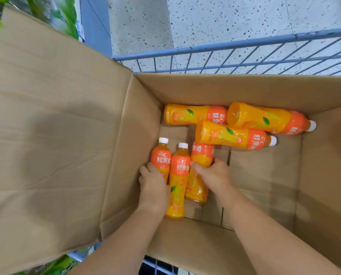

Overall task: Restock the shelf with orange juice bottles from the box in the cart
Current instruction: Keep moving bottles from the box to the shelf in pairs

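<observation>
An open cardboard box (245,90) sits in a wire cart (225,46). Several orange juice bottles with white caps lie on its bottom. Three lie side by side near me: the left bottle (161,157), the middle bottle (178,183) and the right bottle (200,155). My left hand (153,187) wraps around the left bottle's lower part. My right hand (215,175) grips the right bottle around its body. Three more bottles lie across the far side: one (189,114), another (231,135) partly on top, and a third (268,118) at the far right.
A large box flap (56,126) stands open on the left, covering that side of the cart. Shelves with green packaged goods (62,14) show at the upper left. Speckled floor (245,16) lies beyond the cart rim.
</observation>
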The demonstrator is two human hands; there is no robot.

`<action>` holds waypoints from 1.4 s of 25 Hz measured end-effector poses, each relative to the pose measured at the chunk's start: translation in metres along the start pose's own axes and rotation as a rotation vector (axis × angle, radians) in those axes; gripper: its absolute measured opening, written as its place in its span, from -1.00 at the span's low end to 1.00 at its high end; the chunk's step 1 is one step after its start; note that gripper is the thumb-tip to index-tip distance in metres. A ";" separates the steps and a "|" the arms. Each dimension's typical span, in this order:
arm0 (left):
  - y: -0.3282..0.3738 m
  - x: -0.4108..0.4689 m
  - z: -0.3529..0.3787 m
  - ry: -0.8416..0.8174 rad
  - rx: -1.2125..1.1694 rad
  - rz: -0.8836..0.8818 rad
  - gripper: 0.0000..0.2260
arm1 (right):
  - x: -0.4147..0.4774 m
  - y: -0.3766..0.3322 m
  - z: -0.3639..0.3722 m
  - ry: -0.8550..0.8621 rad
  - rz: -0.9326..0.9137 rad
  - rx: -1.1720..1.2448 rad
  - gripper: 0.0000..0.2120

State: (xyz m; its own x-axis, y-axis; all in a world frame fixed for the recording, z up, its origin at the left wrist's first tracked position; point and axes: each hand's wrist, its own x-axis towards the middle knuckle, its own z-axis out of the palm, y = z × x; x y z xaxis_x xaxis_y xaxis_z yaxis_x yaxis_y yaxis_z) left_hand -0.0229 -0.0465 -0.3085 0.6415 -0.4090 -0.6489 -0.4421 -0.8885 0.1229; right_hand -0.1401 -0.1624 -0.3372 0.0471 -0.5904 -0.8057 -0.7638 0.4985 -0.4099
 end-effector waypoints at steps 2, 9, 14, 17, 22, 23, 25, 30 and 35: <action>-0.002 -0.001 0.001 -0.023 0.022 0.016 -0.29 | -0.001 0.001 -0.005 0.011 -0.018 -0.003 -0.47; -0.003 0.005 0.009 -0.203 -0.257 -0.153 -0.40 | -0.016 0.043 -0.047 -0.224 0.059 0.079 -0.63; -0.001 0.004 0.010 -0.349 -0.417 -0.188 -0.37 | -0.015 0.050 -0.025 -0.189 0.099 0.163 -0.53; -0.005 0.007 0.008 -0.411 -0.511 -0.188 -0.43 | -0.015 0.049 -0.017 -0.104 0.055 0.115 -0.40; -0.011 -0.007 -0.023 -0.552 -0.656 -0.161 -0.51 | -0.041 0.056 -0.038 -0.131 0.159 0.230 -0.68; -0.011 -0.014 -0.033 -0.565 -0.662 -0.130 -0.49 | -0.052 0.054 -0.044 -0.154 0.168 0.241 -0.72; -0.013 -0.032 -0.051 -0.566 -0.671 -0.079 -0.45 | -0.078 0.047 -0.053 -0.178 0.142 0.287 -0.72; -0.011 -0.081 -0.110 -0.458 -0.786 -0.038 -0.43 | -0.138 -0.007 -0.076 -0.179 -0.002 0.360 -0.78; -0.010 -0.138 -0.182 -0.373 -0.898 0.056 -0.77 | -0.206 -0.063 -0.096 -0.200 -0.202 0.351 -0.77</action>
State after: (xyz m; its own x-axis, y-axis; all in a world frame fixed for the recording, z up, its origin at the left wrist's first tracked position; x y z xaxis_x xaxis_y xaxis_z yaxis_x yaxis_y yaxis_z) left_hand 0.0068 -0.0195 -0.0840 0.3256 -0.5009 -0.8019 0.2759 -0.7608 0.5873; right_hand -0.1633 -0.1327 -0.1042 0.3226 -0.5812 -0.7471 -0.4639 0.5909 -0.6600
